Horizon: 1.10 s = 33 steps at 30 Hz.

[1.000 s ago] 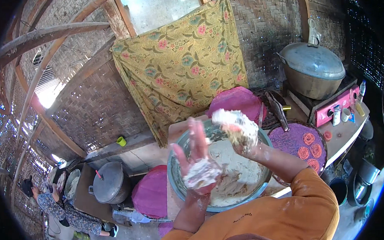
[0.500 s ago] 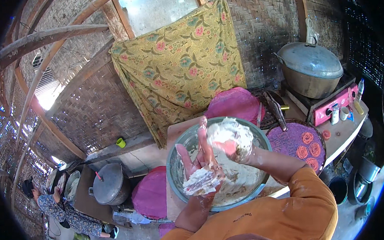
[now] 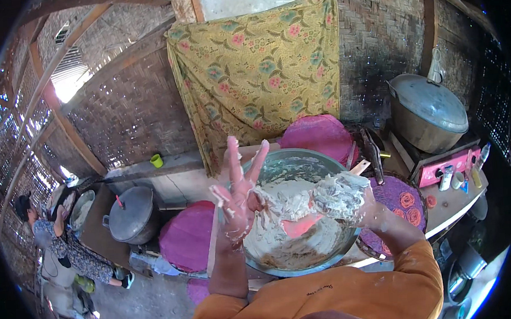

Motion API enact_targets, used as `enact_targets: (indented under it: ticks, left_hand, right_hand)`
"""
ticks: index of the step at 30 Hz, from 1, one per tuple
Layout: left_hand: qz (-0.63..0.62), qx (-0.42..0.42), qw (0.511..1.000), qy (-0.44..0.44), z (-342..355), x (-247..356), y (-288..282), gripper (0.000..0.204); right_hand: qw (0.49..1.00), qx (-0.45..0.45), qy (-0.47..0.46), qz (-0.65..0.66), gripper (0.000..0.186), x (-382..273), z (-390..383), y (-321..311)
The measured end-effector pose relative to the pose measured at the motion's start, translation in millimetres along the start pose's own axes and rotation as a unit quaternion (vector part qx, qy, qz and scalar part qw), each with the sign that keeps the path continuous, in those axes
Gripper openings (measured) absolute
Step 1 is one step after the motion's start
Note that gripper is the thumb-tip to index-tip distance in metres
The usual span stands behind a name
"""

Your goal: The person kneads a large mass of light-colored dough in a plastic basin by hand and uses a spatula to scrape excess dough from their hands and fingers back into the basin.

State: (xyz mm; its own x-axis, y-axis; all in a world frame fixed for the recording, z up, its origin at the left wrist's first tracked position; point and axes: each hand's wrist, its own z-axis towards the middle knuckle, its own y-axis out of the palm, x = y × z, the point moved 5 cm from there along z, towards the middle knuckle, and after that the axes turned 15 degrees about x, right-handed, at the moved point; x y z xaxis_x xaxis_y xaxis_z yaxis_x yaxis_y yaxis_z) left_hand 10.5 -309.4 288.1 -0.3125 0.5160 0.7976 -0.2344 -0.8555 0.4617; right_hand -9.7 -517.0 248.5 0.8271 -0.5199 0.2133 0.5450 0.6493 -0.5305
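Sticky whitish dough (image 3: 288,246) lies in a large grey-green basin (image 3: 260,263) before me. My left hand (image 3: 241,197) is raised over the basin's left side, fingers spread, with bits of dough on its fingers and palm. Thick dough coats my right hand (image 3: 344,200), which is closed on a spatula. The flat pink blade of that spatula (image 3: 300,226) points down-left over the dough, touching a clump between my hands. A pale wooden handle end sticks out behind the right hand. Dough hides most of the right fingers.
Right of the basin, a round purple tray (image 3: 383,211) holds red coiled pieces. A lidded pot (image 3: 430,109) stands on a pink-fronted stove (image 3: 447,168). Purple rounds (image 3: 317,138) lie behind and to the left. At far left, another person (image 3: 56,231) sits by a basin, near a lidded pot (image 3: 132,216).
My left hand has moved left and turned, fingers spread wider, and the dough clump has left its wrist area. My right hand has moved right and lower with the spatula. The view has shifted.
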Motion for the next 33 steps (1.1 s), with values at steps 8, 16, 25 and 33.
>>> enact_targets:
  ticks: [8, 16, 25, 33]
  left_hand:
    - [0.160, -0.064, 0.984, 0.031, 1.3, -21.0, -3.7, 0.098]
    - [0.052, -0.057, 0.997, 0.031, 6.4, -29.5, 5.7, 0.112]
    - [0.004, -0.118, 0.989, -0.089, 4.7, -44.2, -26.1, 0.109]
    - [0.122, -0.105, 0.985, 0.066, 1.0, -108.8, -58.4, 0.130]
  right_hand:
    - [0.999, -0.028, 0.012, -0.044, 0.051, 8.7, 2.3, 10.9]
    - [0.985, -0.028, 0.170, -0.030, 0.051, 10.9, -14.6, 45.3]
    - [0.777, 0.073, 0.470, 0.412, 0.032, 42.8, 19.4, 19.1]
    - [0.736, -0.036, 0.511, 0.442, 0.046, 33.7, 5.6, 61.9]
